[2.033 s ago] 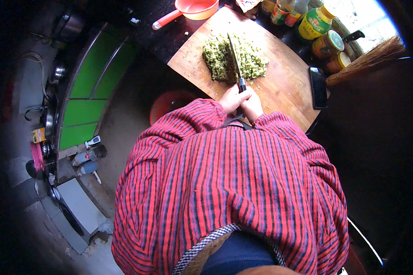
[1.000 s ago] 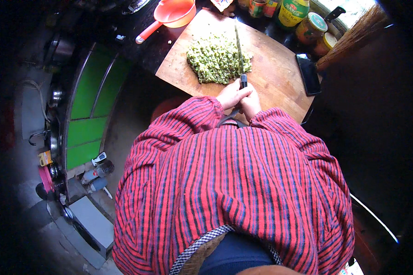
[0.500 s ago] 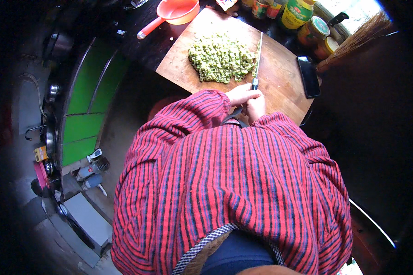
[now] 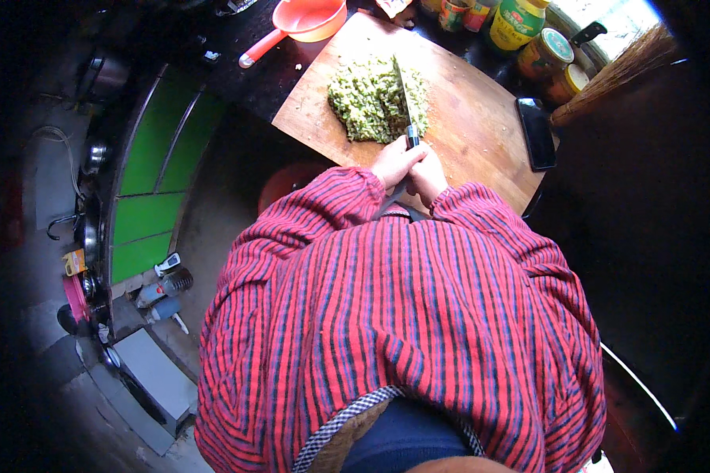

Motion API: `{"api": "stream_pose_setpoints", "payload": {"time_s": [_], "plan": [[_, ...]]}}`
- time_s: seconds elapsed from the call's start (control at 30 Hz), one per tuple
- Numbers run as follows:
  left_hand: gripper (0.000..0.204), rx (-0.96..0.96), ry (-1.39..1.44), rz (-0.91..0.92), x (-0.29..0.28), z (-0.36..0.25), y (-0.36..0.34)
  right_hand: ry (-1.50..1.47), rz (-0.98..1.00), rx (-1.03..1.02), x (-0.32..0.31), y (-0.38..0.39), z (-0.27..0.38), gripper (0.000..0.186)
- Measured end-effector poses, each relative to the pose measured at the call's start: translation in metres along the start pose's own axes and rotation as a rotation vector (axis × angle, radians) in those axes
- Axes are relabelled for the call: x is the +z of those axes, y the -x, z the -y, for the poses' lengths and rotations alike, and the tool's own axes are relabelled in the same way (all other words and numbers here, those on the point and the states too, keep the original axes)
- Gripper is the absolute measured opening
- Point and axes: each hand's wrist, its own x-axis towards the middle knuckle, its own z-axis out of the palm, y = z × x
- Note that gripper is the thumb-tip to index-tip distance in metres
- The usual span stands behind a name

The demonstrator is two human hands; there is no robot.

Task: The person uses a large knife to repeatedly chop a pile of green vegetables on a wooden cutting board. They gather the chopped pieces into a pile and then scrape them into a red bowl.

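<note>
1 knife (image 4: 405, 96), long-bladed, black-handled: blade across the heap, tip toward 12 o'clock, handle toward 6. 1 left hand (image 4: 394, 163), bare, closed around the handle and pressed against its partner. 1 right hand (image 4: 429, 177), bare, likewise wrapped on the handle; undersides of both hidden. 2 striped sleeves (image 4: 315, 201), red and dark, reaching in from 6 o'clock.

1 heap of chopped greens (image 4: 363, 102), finely cut, on the cutting board (image 4: 481, 134), its right part beneath the blade.

Bearings from the board's centre. Heap: 9 o'clock. Hands: 6 o'clock. 1 orange dipper (image 4: 312, 22), on the dark tabletop (image 4: 252, 91), between 10 and 11, its handle pointing to 8. 1 yellow-and-green container (image 4: 517, 24), between 1 and 2. 2 lidded jars (image 4: 546, 54), near it, at 2. 1 straw bundle (image 4: 617, 77), broom-like, between 2 and 3. 1 dark phone (image 4: 536, 134), at the board's edge, 3 o'clock. Green panels (image 4: 142, 162), between 8 and 9.
</note>
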Motion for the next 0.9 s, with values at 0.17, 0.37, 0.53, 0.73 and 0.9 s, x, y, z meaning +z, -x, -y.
{"api": "stream_pose_setpoints", "payload": {"time_s": [0.17,0.37,0.53,0.73,0.9], "plan": [[0.029,0.083,-0.080,-0.130,0.002,0.008,-0.003,0.021,0.046,-0.143,-0.005,-0.016,-0.024,0.013],[0.035,0.201,-0.330,-0.175,-0.012,0.023,-0.008,0.072,0.053,-0.013,0.000,-0.005,-0.013,0.019],[0.034,0.114,-0.071,-0.144,-0.007,0.023,-0.003,0.211,0.038,0.018,-0.002,-0.021,-0.027,0.022],[0.041,0.053,-0.187,-0.187,-0.019,0.027,-0.002,0.251,0.128,0.191,0.005,-0.008,0.004,0.017],[0.037,0.257,-0.340,-0.250,-0.017,0.031,0.001,0.179,0.067,-0.200,0.003,-0.017,-0.032,0.017]]}}
